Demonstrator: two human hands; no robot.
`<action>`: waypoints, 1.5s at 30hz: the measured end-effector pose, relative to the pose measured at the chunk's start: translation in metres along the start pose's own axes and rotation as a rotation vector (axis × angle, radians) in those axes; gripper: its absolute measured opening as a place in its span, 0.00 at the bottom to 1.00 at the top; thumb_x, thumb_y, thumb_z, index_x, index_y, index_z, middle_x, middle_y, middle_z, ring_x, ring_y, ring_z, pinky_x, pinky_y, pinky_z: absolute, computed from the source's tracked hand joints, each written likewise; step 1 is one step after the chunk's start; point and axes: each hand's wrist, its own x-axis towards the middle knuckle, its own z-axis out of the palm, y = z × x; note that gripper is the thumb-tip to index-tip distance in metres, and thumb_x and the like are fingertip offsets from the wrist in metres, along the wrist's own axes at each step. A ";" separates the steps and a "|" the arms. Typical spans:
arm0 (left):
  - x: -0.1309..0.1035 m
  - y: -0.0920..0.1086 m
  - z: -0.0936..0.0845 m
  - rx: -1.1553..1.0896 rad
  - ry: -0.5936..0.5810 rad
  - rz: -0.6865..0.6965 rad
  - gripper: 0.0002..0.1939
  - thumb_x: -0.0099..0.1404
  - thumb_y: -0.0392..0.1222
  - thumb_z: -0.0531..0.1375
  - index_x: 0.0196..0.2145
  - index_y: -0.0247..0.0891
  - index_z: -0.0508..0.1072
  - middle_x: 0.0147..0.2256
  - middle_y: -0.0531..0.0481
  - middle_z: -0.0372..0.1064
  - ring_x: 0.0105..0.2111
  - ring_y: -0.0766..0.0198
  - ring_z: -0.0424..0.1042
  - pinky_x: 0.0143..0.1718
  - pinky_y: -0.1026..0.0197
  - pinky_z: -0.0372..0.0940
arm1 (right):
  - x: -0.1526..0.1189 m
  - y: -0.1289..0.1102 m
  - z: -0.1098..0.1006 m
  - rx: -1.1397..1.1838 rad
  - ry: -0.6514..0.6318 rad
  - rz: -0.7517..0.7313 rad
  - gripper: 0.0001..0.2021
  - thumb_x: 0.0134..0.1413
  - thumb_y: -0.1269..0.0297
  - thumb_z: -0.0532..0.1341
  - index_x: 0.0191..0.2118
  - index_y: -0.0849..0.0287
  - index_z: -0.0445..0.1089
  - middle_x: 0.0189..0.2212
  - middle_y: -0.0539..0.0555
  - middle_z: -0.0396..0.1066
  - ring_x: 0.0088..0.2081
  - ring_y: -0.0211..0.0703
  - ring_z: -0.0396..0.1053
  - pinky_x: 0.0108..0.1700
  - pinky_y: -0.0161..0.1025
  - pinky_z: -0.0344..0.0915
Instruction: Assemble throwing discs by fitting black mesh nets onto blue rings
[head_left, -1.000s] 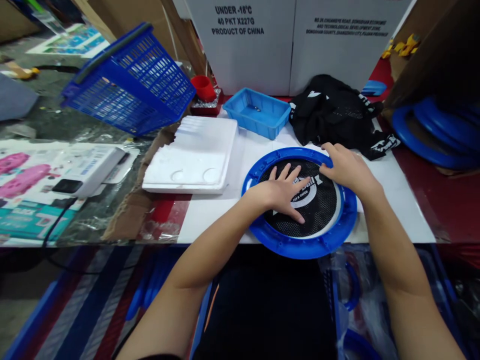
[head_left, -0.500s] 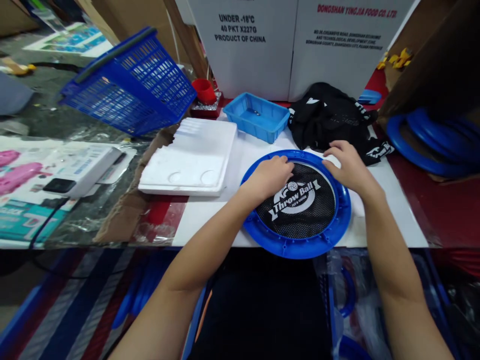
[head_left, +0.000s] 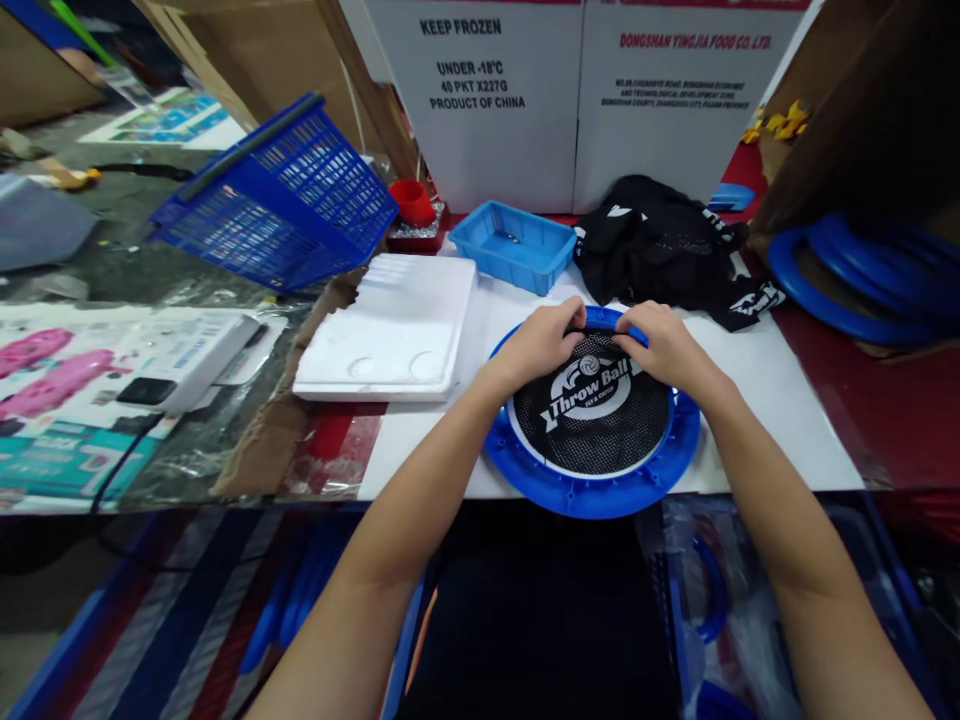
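A blue plastic ring (head_left: pixel 592 497) lies flat near the table's front edge. Inside it is a black mesh disc (head_left: pixel 600 440) with white "Throw Ball" print. Both hands are at the far side of the mesh. My left hand (head_left: pixel 544 340) pinches the mesh's far edge, left of centre, with thumb and fingers together. My right hand (head_left: pixel 660 340) grips the same edge a little to the right, its thumb over the mesh. Behind the ring a heap of black mesh pieces (head_left: pixel 652 240) with white print lies on the table.
A light blue tray (head_left: pixel 517 268) with small metal bits stands behind the ring. White foam (head_left: pixel 390 340) lies at the left, below a tilted blue basket (head_left: pixel 292 190). A white carton (head_left: pixel 495 140) closes off the back. More blue rings (head_left: pixel 855 285) sit at the right.
My right hand has moved left from the ring's far right onto the mesh's far edge. My left hand has shifted slightly up, and its fingers have closed on that edge.
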 end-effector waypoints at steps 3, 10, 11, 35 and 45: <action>0.007 -0.012 0.003 -0.123 0.087 0.032 0.09 0.65 0.28 0.61 0.40 0.40 0.73 0.42 0.47 0.80 0.44 0.57 0.78 0.53 0.51 0.73 | 0.002 -0.003 -0.003 0.162 0.037 0.077 0.05 0.69 0.59 0.65 0.45 0.52 0.75 0.37 0.53 0.78 0.40 0.50 0.74 0.49 0.48 0.71; 0.010 -0.021 -0.011 -0.492 -0.268 -0.007 0.05 0.63 0.36 0.69 0.38 0.36 0.83 0.41 0.45 0.83 0.43 0.56 0.82 0.55 0.49 0.76 | -0.002 -0.011 -0.022 0.840 -0.471 0.219 0.20 0.65 0.52 0.72 0.57 0.53 0.78 0.32 0.45 0.73 0.27 0.39 0.72 0.33 0.39 0.71; 0.007 -0.017 -0.017 -0.549 -0.374 -0.009 0.06 0.64 0.39 0.71 0.39 0.37 0.84 0.42 0.45 0.84 0.44 0.56 0.82 0.55 0.49 0.76 | -0.005 -0.011 -0.026 0.892 -0.523 0.222 0.20 0.64 0.52 0.74 0.56 0.54 0.79 0.34 0.47 0.75 0.28 0.39 0.73 0.33 0.38 0.72; 0.016 -0.042 0.007 0.060 -0.025 0.186 0.20 0.67 0.28 0.62 0.53 0.39 0.83 0.55 0.42 0.80 0.56 0.51 0.79 0.65 0.46 0.72 | 0.014 -0.012 0.013 -0.234 -0.051 0.043 0.19 0.75 0.66 0.56 0.57 0.53 0.84 0.50 0.60 0.84 0.46 0.53 0.78 0.45 0.44 0.66; 0.016 -0.047 0.007 0.076 -0.041 0.175 0.26 0.65 0.27 0.60 0.59 0.38 0.81 0.58 0.41 0.77 0.59 0.50 0.77 0.66 0.46 0.72 | 0.021 0.002 0.022 -0.067 0.014 0.068 0.19 0.74 0.68 0.58 0.59 0.54 0.84 0.52 0.59 0.86 0.51 0.54 0.81 0.55 0.46 0.73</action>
